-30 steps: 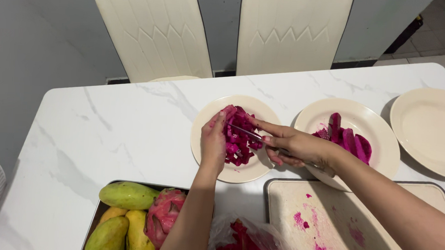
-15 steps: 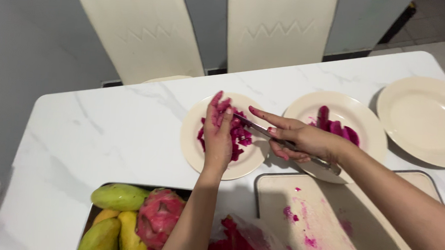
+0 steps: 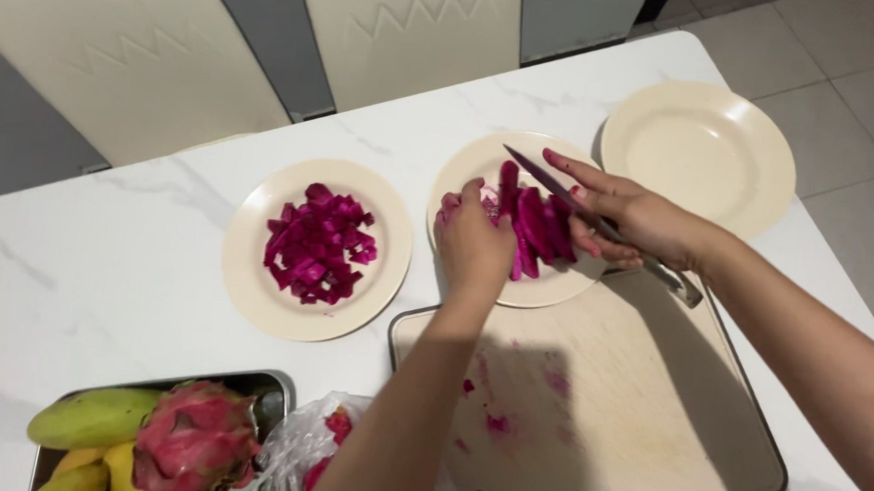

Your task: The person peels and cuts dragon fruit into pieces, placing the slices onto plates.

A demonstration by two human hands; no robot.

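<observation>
Left hand (image 3: 474, 239) cupped over the fruit slices (image 3: 538, 223) on the middle plate (image 3: 460, 173), fingers curled against their left side; whether the grip actually pinches a slice cannot be told. Right hand (image 3: 635, 217) closed around a knife (image 3: 548, 187), forefinger stretched along the blade, which slants up and left above the slices. To the left, a second plate (image 3: 249, 267) heaped with diced red fruit (image 3: 317, 242). Far right, an empty plate (image 3: 702, 149). Near the hands, a stained cutting board (image 3: 627, 401) on the white marble table (image 3: 111, 290). Near left, a metal tray (image 3: 264, 385) holding mangoes (image 3: 91, 417) and a whole dragon fruit (image 3: 196, 439), a plastic bag (image 3: 306, 436) beside it.
</observation>
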